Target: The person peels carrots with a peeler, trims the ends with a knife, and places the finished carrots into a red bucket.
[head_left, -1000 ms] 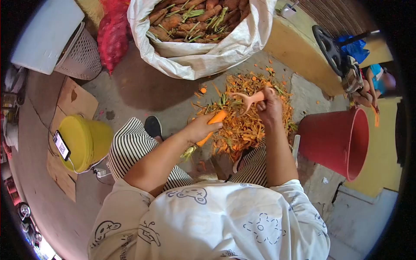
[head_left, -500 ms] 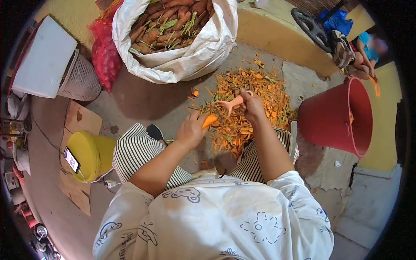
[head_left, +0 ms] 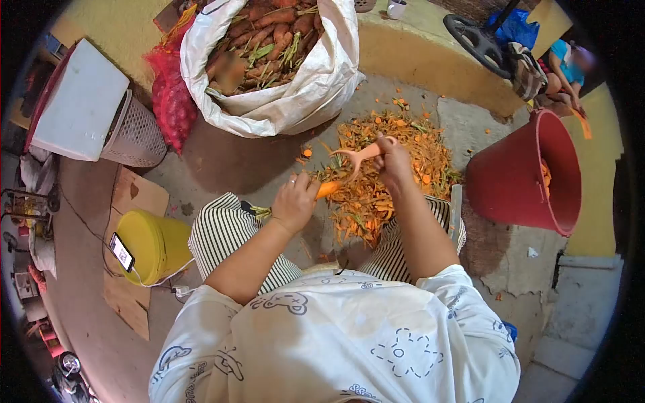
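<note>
My left hand (head_left: 295, 203) is wrapped round a carrot (head_left: 328, 189), whose bright orange end sticks out to the right. In my right hand (head_left: 394, 163) is the handle of a light orange peeler (head_left: 361, 157). The peeler's forked head points left and lies just above and beyond the carrot's tip. Beneath both hands a wide heap of carrot peelings (head_left: 403, 144) covers the floor, with cut ends and green bits mixed in. A large white sack (head_left: 295, 111) full of unpeeled carrots (head_left: 269, 40) stands beyond my hands.
A red bucket (head_left: 500, 181) with orange pieces inside leans at right. On the left are a yellow bucket (head_left: 168, 245), a phone (head_left: 121, 252) with a cable, a lattice basket (head_left: 138, 138) and a red net bag (head_left: 171, 101). Another person (head_left: 564, 74) sits at the far right.
The peeler's head has turned slightly and stands a little clearer of the carrot's tip. Both hands keep their hold. The whole view has shifted slightly.
</note>
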### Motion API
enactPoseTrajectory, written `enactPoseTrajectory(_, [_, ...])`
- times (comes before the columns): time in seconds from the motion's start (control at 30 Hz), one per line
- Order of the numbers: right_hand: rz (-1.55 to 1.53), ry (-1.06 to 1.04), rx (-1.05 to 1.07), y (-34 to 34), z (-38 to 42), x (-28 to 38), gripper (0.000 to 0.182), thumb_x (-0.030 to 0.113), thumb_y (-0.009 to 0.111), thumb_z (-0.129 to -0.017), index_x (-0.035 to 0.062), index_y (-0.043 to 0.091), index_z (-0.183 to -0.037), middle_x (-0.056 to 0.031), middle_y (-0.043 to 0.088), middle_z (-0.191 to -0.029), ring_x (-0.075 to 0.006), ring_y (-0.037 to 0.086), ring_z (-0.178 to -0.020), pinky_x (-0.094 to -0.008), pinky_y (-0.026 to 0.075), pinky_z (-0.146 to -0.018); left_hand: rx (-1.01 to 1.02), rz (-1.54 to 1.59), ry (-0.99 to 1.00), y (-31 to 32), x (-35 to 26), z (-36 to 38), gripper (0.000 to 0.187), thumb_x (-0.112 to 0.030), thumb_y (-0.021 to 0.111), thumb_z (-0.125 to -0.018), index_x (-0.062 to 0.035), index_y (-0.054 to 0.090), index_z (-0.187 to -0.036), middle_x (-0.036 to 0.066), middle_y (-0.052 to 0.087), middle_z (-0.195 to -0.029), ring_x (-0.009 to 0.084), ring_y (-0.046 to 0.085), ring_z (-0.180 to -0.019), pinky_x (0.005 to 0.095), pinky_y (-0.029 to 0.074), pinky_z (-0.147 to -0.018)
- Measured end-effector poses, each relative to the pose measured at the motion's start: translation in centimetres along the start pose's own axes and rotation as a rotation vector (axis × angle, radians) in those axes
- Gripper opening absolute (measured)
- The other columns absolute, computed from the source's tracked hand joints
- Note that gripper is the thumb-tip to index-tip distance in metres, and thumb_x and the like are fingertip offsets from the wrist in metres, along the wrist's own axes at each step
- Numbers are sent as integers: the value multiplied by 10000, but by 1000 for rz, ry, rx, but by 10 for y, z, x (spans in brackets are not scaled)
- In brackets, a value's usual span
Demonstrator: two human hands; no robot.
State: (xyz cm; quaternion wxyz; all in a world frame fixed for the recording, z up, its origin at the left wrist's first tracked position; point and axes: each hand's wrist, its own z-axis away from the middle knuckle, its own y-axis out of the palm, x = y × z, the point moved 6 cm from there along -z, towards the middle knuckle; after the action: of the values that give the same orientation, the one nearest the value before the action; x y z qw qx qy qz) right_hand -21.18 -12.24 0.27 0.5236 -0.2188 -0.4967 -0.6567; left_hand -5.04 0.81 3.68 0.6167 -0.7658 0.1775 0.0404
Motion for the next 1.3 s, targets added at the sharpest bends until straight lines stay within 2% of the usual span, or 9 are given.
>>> enactPoseTrajectory(0.2, [240, -164, -282, -27, -5, 27, 150, 179, 504, -813, 51, 465, -746, -31, 438, -556, -92, 352, -393, -231, 293, -356, -78, 118, -84, -10, 9, -9, 367, -138, 660, -571, -62, 545, -911, 89, 449, -865, 258, 483, -791, 341, 418, -675])
enactPoseTrajectory(0.33, [-139, -138, 123, 5, 3, 26, 159, 197, 507, -810, 48, 452, -814, -27, 454, -589, -84, 357, -395, -217, 297, -352, 25, 298, -240, 6, 19, -13, 354, -122, 653, -600, -41, 556, -930, 100, 465, -922, 271, 497, -825, 346, 420, -706])
enactPoseTrajectory(0.43, [25, -53, 132, 10, 2, 16, 154, 195, 506, -810, 52, 449, -809, -26, 450, -591, -80, 357, -397, -219, 303, -354, -21, 440, -245, 8, 20, -18, 342, -131, 657, -610, -33, 565, -924, 98, 455, -828, 254, 490, -747, 325, 412, -672])
enactPoseTrajectory(0.57, [131, -163, -228, -43, -26, 30, 151, 187, 506, -810, 52, 438, -818, -32, 443, -597, -90, 361, -408, -242, 310, -369, -1, 548, -279, 20, 34, -19, 348, -124, 653, -621, -23, 566, -943, 87, 443, -757, 215, 482, -702, 305, 406, -643])
enactPoseTrajectory(0.73, [-173, -36, 86, -1, -12, 8, 188, 193, 498, -819, 18, 433, -801, -47, 440, -588, -102, 368, -405, -254, 319, -375, 156, 752, -385, 40, 40, -24, 371, -168, 662, -645, 6, 555, -955, 119, 510, -825, 241, 517, -741, 308, 415, -675])
enactPoseTrajectory(0.87, [181, -282, -335, -25, -13, 30, 202, 179, 489, -822, -16, 458, -782, -64, 458, -563, -116, 404, -390, -246, 337, -354, 350, 1257, -621, 47, 35, -19, 363, -208, 637, -695, 28, 539, -953, 105, 527, -848, 192, 527, -741, 291, 438, -623])
enactPoseTrajectory(1.07, [715, -629, -190, 18, 30, 8, 150, 138, 504, -807, -3, 465, -839, -106, 499, -657, -177, 499, -547, -275, 423, -496, 374, 2192, -817, 49, 13, -18, 379, -220, 567, -747, -8, 440, -1035, 119, 489, -978, 214, 540, -798, 346, 481, -646])
enactPoseTrajectory(1.17, [708, -630, -211, 26, 51, 20, 132, 122, 507, -800, 8, 474, -859, -139, 518, -756, -222, 533, -680, -306, 432, -583, 449, 2370, -670, 40, -2, -22, 409, -244, 551, -740, -26, 414, -1058, 170, 438, -1096, 330, 463, -992, 456, 421, -794])
enactPoseTrajectory(1.3, [1036, -720, -81, 51, 85, 13, 189, 102, 554, -744, 24, 483, -901, -164, 530, -885, -280, 539, -812, -339, 429, -664, 500, 2400, -689, 45, -14, -18, 386, -233, 550, -745, -29, 421, -1047, 163, 442, -1095, 271, 491, -963, 447, 411, -806])
